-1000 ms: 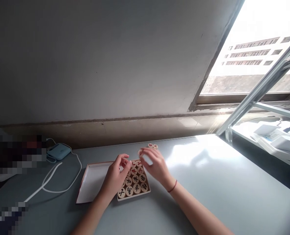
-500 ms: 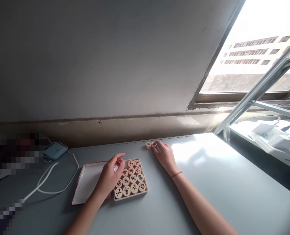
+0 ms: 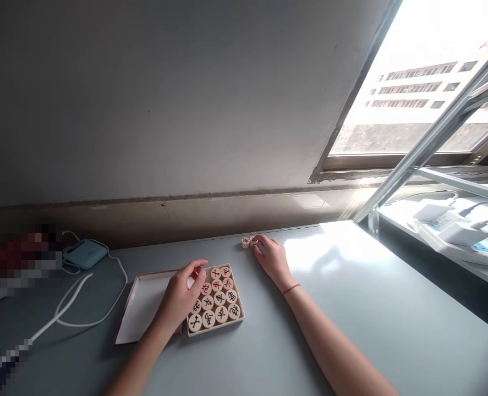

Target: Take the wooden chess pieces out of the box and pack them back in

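Note:
A shallow box [image 3: 215,331] holds rows of round wooden xiangqi pieces with black characters in front and red ones behind. My left hand [image 3: 185,289] hovers over its left back corner, thumb and index finger apart and the other fingers curled, with no piece visible in it; it hides part of the box. At the back of the table, my right hand [image 3: 272,258] has its thumb and fingertips on a xiangqi piece [image 3: 253,240], which they partly cover. Touching or very close to that piece on its left is another red-marked xiangqi piece [image 3: 245,242].
The box lid [image 3: 134,311] lies inside up, left of the box. A blue device [image 3: 85,254] and a white cable [image 3: 124,280] are farther left on the grey table [image 3: 285,352]. A metal frame [image 3: 409,148] and a shelf with white plugs [image 3: 460,231] stand at right.
The whole view has shifted slightly, so things sit a little farther left. Both hands keep nearly the same places, the right one still at the xiangqi piece.

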Tool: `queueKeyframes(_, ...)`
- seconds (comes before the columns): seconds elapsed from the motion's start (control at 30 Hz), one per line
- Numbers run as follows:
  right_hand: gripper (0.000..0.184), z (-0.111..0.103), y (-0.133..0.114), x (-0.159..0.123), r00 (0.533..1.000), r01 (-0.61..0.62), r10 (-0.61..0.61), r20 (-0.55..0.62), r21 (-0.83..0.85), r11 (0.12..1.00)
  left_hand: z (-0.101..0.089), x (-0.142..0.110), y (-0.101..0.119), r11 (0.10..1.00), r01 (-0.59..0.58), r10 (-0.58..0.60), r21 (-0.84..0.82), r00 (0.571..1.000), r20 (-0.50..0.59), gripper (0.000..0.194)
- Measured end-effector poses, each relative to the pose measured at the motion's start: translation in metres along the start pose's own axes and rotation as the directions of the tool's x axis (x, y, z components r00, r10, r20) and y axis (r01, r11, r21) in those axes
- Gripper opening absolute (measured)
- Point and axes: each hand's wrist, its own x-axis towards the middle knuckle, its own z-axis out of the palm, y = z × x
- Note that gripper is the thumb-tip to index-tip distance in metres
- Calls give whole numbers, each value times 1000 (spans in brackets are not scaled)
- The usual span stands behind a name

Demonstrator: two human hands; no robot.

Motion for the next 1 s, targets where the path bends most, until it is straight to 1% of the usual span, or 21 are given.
queueKeyframes(0.07, 18, -2, -2, 0, 1000, 3, -3, -13, -1, 1000, 0, 0, -2, 996, -38, 41, 85, 999, -34, 32)
queueKeyframes(0.13, 20, -4, -6, -2, 997, 12, -13, -78, -7, 1000, 1, 0, -3, 967, -87, 104, 238, 993, -59, 30)
queueKeyframes(0.2, 22, -7, -14, -4, 985, 48, -47, -164, 3, 999, 3, -1, -2, 903, -105, 143, 417, 988, -62, 31)
queueKeyframes(0.23, 21, -8, -19, -6, 979, 80, -75, -188, 21, 997, 4, -1, -1, 864, -93, 140, 495, 988, -59, 32)
queueKeyframes(0.27, 20, -10, -26, -8, 976, 120, -109, -188, 49, 992, 6, -2, 2, 829, -74, 125, 555, 991, -55, 34)
queueKeyframes(0.33, 19, -12, -41, -14, 975, 198, -183, -123, 121, 973, 10, -3, 8, 780, -43, 89, 625, 995, -44, 36)
queueKeyframes(0.37, 18, -13, -49, -17, 973, 226, -217, -77, 156, 961, 11, -4, 11, 765, -37, 75, 643, 997, -32, 37)
queueKeyframes(0.43, 17, -14, -64, -24, 968, 242, -249, 9, 213, 947, 14, -5, 16, 748, -43, 59, 662, 998, -2, 39)
queueKeyframes(0.5, 15, -16, -76, -32, 967, 211, -241, 88, 260, 942, 16, -6, 19, 742, -50, 46, 668, 999, 23, 39)
queueKeyframes(0.6, 14, -19, -84, -44, 963, 137, -201, 177, 323, 937, 18, -6, 20, 749, -49, 23, 661, 999, 48, 37)
queueKeyframes(0.67, 15, -19, -84, -51, 965, 94, -173, 198, 356, 930, 20, -5, 20, 750, -50, 13, 660, 998, 61, 36)
queueKeyframes(0.77, 15, -18, -84, -55, 975, 36, -117, 188, 386, 922, 22, -3, 20, 740, -44, -2, 672, 998, 67, 35)
queueKeyframes(0.9, 16, -20, -89, -49, 973, -48, -53, 224, 423, 905, 23, 0, 19, 744, -40, -6, 666, 998, 67, 36)
queueKeyframes(1.0, 18, -21, -93, -45, 966, -111, -11, 259, 452, 885, 24, 1, 18, 778, -22, -10, 628, 999, 47, 34)
